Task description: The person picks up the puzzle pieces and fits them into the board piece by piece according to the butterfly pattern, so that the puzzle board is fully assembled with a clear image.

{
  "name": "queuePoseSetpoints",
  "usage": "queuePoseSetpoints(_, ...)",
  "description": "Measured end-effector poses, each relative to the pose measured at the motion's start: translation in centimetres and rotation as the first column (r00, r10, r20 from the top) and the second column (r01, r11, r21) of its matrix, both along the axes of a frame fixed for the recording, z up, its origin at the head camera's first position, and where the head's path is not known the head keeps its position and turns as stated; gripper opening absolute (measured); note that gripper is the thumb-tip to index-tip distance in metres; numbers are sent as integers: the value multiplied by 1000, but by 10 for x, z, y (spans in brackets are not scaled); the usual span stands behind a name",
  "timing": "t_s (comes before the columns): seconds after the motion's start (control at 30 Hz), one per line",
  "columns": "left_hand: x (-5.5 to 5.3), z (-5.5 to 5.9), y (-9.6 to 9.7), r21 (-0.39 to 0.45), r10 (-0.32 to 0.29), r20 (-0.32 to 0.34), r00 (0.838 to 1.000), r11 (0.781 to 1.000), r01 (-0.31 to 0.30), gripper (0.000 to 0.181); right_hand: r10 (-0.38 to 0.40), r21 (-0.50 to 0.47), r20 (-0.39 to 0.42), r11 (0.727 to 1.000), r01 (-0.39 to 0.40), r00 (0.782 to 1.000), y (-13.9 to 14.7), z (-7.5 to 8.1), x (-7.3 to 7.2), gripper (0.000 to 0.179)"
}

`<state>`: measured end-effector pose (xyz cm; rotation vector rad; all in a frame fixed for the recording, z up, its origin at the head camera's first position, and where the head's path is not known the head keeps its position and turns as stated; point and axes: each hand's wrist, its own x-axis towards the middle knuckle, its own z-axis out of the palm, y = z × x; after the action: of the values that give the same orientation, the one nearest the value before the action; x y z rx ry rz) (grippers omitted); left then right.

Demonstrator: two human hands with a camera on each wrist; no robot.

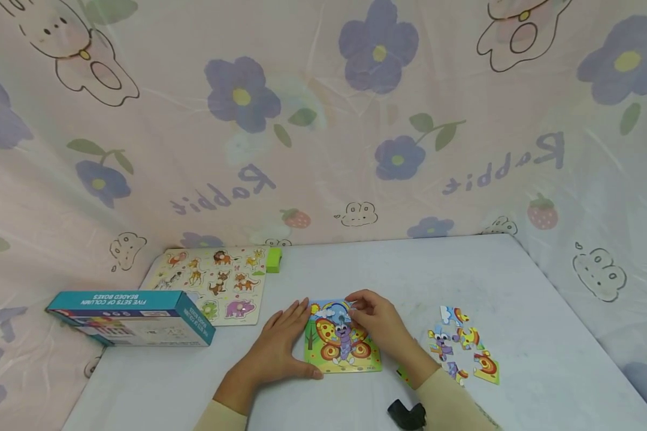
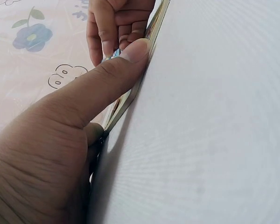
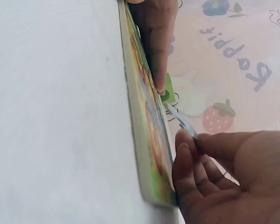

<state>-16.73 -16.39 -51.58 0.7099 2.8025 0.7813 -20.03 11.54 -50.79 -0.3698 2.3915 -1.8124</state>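
A square butterfly puzzle board (image 1: 342, 347) lies on the table between the hands. My left hand (image 1: 280, 344) rests along its left side, fingers straight toward the upper left corner, thumb stretched to the lower left corner. In the left wrist view the thumb (image 2: 102, 77) lies along the board's near edge. Over the board's upper right, my right hand (image 1: 380, 323) pinches a thin puzzle piece (image 3: 187, 127) between thumb and fingertips. That piece is tilted, seen nearly edge-on in the right wrist view, and mostly covered by fingers in the head view.
Several loose puzzle pieces (image 1: 469, 337) lie to the right, some partly behind the right forearm. A black curved object (image 1: 407, 414) sits by the right sleeve. At left stand a teal box (image 1: 135, 320), an animal puzzle board (image 1: 202, 281) and a green block (image 1: 274, 260). A printed curtain (image 1: 323, 149) hangs behind.
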Motion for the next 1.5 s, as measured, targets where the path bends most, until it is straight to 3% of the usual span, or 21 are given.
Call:
queuePoseSetpoints(0.3, -1, -2, 0, 4, -10, -4, 1000, 1000, 10, 137, -29, 131, 0, 991, 28, 1000, -8, 5, 0, 27)
queuePoseSetpoints(0.43, -1, -2, 0, 0, -11, -3, 1000, 1000, 11, 137, -37, 266, -76, 962, 56, 996, -8, 11, 5, 26)
queuePoseSetpoints(0.53, -1, -2, 0, -3, -8, -7, 1000, 1000, 8, 136, 2, 358, -158, 932, 55, 987, -8, 17, 9, 26)
queuePoseSetpoints(0.67, -1, -2, 0, -2, -7, -13, 1000, 1000, 7, 136, 153, 495, -210, 869, -30, 966, -8, 21, 14, 35)
queuePoseSetpoints(0.8, -1, -2, -1, 4, -11, -12, 1000, 1000, 11, 136, 349, 635, -183, 756, -160, 919, -9, 22, 18, 51)
queuePoseSetpoints(0.9, 0, -2, -1, 6, -15, -14, 1000, 1000, 15, 136, 427, 697, -147, 684, -213, 892, -10, 24, 21, 58)
queuePoseSetpoints(1.0, -1, -1, -1, 3, -19, -16, 1000, 1000, 19, 135, 452, 728, -120, 645, -231, 884, -10, 24, 22, 61)
queuePoseSetpoints(1.1, 0, 0, -1, -2, -19, -14, 1000, 1000, 19, 135, 454, 745, -112, 627, -228, 884, -11, 23, 24, 64)
queuePoseSetpoints(1.2, 0, 1, -1, -4, -20, -14, 1000, 1000, 20, 135, 451, 756, -113, 617, -218, 885, -11, 22, 24, 66)
queuePoseSetpoints(1.3, 0, 1, -1, -3, -22, -15, 1000, 1000, 22, 135, 438, 741, -109, 634, -220, 892, -12, 22, 23, 66)
queuePoseSetpoints(1.4, 0, 0, -1, 7, -23, -20, 1000, 1000, 23, 134, 411, 670, -101, 701, -243, 906, -10, 21, 22, 66)
queuePoseSetpoints(1.5, 0, -1, -1, 9, -19, -21, 1000, 1000, 19, 134, 376, 544, -102, 796, -265, 921, -3, 20, 21, 65)
